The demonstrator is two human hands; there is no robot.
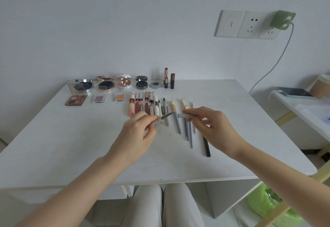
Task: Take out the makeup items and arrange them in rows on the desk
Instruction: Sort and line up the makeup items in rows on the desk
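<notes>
Left hand (137,128) pinches uncapped liner pen (163,118), tip pointing right. Right hand (212,125) pinches its cap (185,115), just apart, above the brush row (178,119).

paper cups (324,84) cut by right edge, black pencil (206,147) top hidden behind right hand (212,126)

Single head cam, wide-angle, looking fwd and down, close over desk (89,146)

Both bare forearms reach forward over the desk (71,137), the left hand (141,130) pinching a pen (161,118) (fingers curled) and the right hand (212,125) gripping its cap (185,115)
</notes>
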